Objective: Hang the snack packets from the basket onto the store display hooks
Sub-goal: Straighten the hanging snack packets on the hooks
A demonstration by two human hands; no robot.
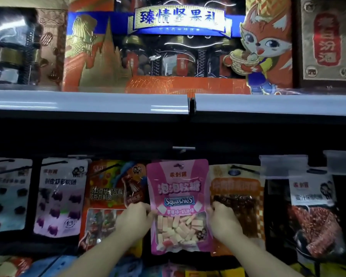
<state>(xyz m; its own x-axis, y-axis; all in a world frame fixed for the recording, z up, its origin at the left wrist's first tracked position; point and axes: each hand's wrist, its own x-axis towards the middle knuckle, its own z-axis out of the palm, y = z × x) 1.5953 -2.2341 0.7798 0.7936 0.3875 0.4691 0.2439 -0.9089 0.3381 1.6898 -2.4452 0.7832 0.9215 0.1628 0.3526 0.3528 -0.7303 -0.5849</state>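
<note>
Stage: the pink packet (179, 204) is held up in the middle of the hanging row, lower centre of the frame; judging by its height, it is being set onto a hook or has only just gone on. Its hole near the top edge is too blurred to tell if the hook is through.
Left hand (135, 218): fingers pinching the packet's left edge, about mid-height.
Right hand (224, 220): pinching the right edge, level with the other.
Already hung: a purple-candy packet (61, 194) at lower left, an orange packet (237, 196) just right of the pink one, a dried-meat packet (314, 212) at far right.
Left to do: cannot tell; the basket is not in view.
Containers: a gift box (158, 47) on the shelf (88, 101) above shows jars through its window; contents unclear.
</note>
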